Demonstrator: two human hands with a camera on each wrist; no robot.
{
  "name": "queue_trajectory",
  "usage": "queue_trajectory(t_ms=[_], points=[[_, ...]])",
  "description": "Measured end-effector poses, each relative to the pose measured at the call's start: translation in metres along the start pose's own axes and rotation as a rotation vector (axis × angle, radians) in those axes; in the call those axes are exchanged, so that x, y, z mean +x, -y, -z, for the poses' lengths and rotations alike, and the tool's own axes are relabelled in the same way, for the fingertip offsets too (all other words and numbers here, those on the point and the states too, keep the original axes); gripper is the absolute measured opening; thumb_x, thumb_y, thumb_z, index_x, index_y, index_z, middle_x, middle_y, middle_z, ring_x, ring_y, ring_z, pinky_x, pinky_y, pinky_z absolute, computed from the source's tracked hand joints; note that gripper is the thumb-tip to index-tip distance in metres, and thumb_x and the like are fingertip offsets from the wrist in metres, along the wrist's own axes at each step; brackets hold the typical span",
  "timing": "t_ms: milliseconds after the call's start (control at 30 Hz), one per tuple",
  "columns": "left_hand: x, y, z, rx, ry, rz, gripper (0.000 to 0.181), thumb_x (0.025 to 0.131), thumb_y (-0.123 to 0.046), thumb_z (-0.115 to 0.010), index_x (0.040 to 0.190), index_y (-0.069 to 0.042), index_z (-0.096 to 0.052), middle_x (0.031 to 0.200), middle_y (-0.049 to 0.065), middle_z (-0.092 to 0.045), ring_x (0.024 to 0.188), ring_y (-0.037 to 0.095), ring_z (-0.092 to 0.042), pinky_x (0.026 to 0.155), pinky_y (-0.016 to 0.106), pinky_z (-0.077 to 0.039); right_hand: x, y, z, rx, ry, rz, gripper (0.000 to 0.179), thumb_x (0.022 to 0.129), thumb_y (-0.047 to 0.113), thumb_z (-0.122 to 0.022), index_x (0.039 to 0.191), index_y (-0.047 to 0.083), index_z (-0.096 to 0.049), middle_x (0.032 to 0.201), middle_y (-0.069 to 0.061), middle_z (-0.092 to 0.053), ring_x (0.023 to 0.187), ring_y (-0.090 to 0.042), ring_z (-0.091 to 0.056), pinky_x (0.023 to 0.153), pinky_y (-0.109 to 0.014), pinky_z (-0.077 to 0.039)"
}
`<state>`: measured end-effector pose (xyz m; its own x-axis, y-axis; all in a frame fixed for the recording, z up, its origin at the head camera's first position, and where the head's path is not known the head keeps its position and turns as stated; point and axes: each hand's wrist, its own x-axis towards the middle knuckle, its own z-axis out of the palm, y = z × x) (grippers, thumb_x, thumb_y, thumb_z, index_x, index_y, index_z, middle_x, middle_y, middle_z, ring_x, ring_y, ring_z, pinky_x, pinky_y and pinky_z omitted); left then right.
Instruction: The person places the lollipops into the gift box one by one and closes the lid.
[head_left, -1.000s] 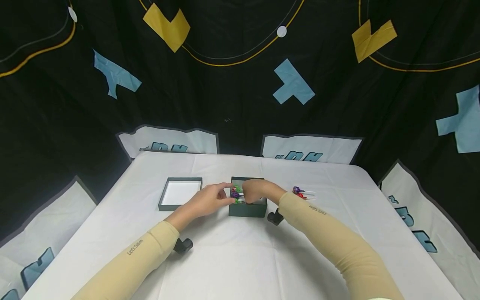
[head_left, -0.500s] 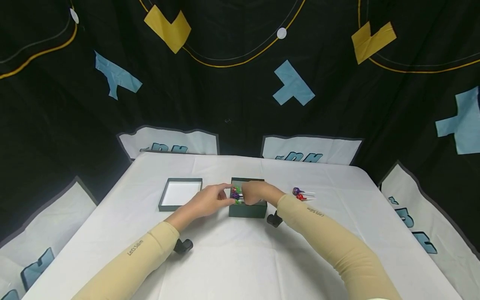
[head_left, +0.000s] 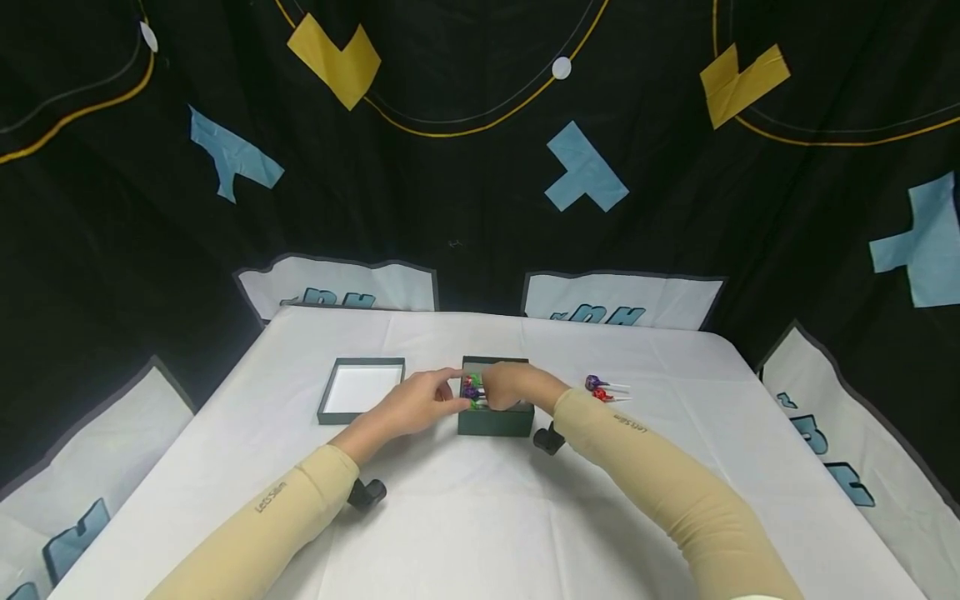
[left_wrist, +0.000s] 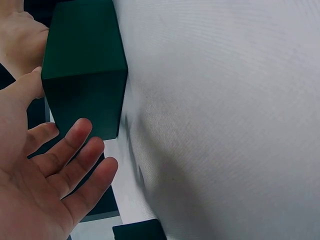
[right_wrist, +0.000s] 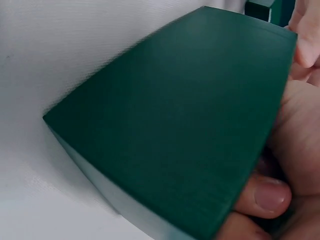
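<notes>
A dark green box [head_left: 495,423] stands uncovered on the table, with several lollipops [head_left: 471,392] in red, purple and green wrappers along its left inside. My left hand [head_left: 420,402] rests at the box's left side, thumb and index finger touching it near the rim. In the left wrist view the other fingers [left_wrist: 82,177] are spread and hold nothing. My right hand [head_left: 512,383] reaches over the rim into the box with its fingers bent, beside the lollipop sticks. Its fingertips are mostly hidden, so whether they pinch a lollipop does not show.
Left of the box lies its shallow green lid [head_left: 362,388], white inside facing up. To the right, a purple lollipop [head_left: 594,382] and a red lollipop [head_left: 602,395] lie on the white-covered table [head_left: 465,525]. A black patterned curtain [head_left: 465,200] hangs behind.
Both hands stay almost where they were, and the box, lid and loose lollipops keep their places. The head view has shifted very slightly.
</notes>
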<state>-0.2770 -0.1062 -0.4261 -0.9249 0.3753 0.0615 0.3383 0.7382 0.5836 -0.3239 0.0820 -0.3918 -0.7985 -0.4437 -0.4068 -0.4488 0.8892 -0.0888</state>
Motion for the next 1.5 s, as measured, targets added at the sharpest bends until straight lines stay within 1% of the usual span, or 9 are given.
queue_trajectory(t_ms=[167,333,433,567,667,833,1133,1267,1500], points=[[0.000,-0.003,0.002,0.003,0.003,-0.003,0.063,0.094,-0.043,-0.071,0.147,-0.015,-0.052,0.088,-0.005,-0.066,0.074,0.011,-0.058,0.066,0.031,-0.048,-0.004,-0.002,0.007,0.015,-0.014,0.010,0.016,0.090,0.010,-0.065,0.103,0.007,-0.074,0.084,-0.002,-0.068,0.068,-0.016,-0.056,0.072,-0.034,-0.051],[0.000,-0.003,0.002,-0.005,0.003,-0.005,0.064,0.093,-0.044,-0.071,0.147,-0.014,-0.052,0.088,-0.005,-0.066,0.075,0.011,-0.058,0.067,0.031,-0.048,-0.007,-0.005,0.013,0.063,-0.019,0.028,0.005,0.084,0.011,-0.071,0.087,0.011,-0.076,0.076,0.000,-0.068,0.065,-0.015,-0.054,0.064,-0.030,-0.046],[-0.001,-0.002,0.002,-0.009,0.000,-0.004,0.063,0.094,-0.042,-0.071,0.147,-0.014,-0.052,0.088,-0.005,-0.066,0.074,0.011,-0.057,0.066,0.031,-0.047,-0.011,-0.007,0.015,0.083,-0.016,0.060,0.006,0.083,0.012,-0.073,0.085,0.013,-0.079,0.077,0.002,-0.070,0.067,-0.015,-0.056,0.065,-0.030,-0.046],[-0.001,-0.003,0.001,-0.002,-0.002,0.004,0.061,0.094,-0.041,-0.071,0.147,-0.015,-0.053,0.088,-0.004,-0.066,0.075,0.012,-0.057,0.066,0.031,-0.047,-0.016,-0.011,0.018,0.105,-0.028,0.095,0.005,0.084,0.018,-0.076,0.086,0.018,-0.081,0.082,0.007,-0.072,0.076,-0.014,-0.061,0.076,-0.034,-0.053],[0.000,-0.003,0.000,0.003,-0.002,0.010,0.062,0.094,-0.040,-0.071,0.147,-0.015,-0.053,0.088,-0.004,-0.066,0.075,0.012,-0.058,0.066,0.032,-0.047,-0.020,-0.015,0.020,0.146,-0.044,0.085,0.004,0.084,0.024,-0.079,0.085,0.020,-0.079,0.083,0.007,-0.072,0.082,-0.014,-0.064,0.084,-0.039,-0.055],[0.001,-0.002,0.000,0.008,0.002,0.023,0.062,0.093,-0.043,-0.071,0.147,-0.017,-0.052,0.089,-0.005,-0.066,0.076,0.012,-0.058,0.068,0.032,-0.048,-0.029,-0.022,0.025,0.226,-0.061,0.048,0.008,0.086,0.026,-0.080,0.087,0.018,-0.077,0.089,0.005,-0.071,0.088,-0.017,-0.063,0.087,-0.042,-0.055],[0.001,-0.001,0.000,0.026,0.011,0.016,0.064,0.092,-0.046,-0.071,0.147,-0.019,-0.053,0.090,-0.006,-0.066,0.077,0.012,-0.058,0.070,0.032,-0.048,-0.045,-0.043,0.032,0.293,-0.128,0.002,0.012,0.085,0.029,-0.081,0.092,0.020,-0.079,0.106,0.001,-0.072,0.102,-0.020,-0.061,0.092,-0.043,-0.053],[0.001,-0.001,0.000,0.023,0.004,0.010,0.065,0.093,-0.046,-0.071,0.147,-0.017,-0.053,0.090,-0.006,-0.066,0.078,0.012,-0.059,0.070,0.031,-0.048,-0.050,-0.052,0.035,0.328,-0.146,-0.021,0.012,0.085,0.028,-0.081,0.093,0.020,-0.079,0.105,-0.001,-0.071,0.102,-0.022,-0.059,0.089,-0.044,-0.052],[0.000,-0.001,0.000,0.026,-0.003,-0.008,0.064,0.093,-0.044,-0.071,0.148,-0.016,-0.052,0.092,-0.005,-0.067,0.080,0.011,-0.059,0.072,0.032,-0.049,-0.058,-0.066,0.036,0.368,-0.186,-0.034,0.015,0.085,0.027,-0.081,0.096,0.017,-0.079,0.102,-0.003,-0.068,0.095,-0.022,-0.057,0.079,-0.037,-0.050]])
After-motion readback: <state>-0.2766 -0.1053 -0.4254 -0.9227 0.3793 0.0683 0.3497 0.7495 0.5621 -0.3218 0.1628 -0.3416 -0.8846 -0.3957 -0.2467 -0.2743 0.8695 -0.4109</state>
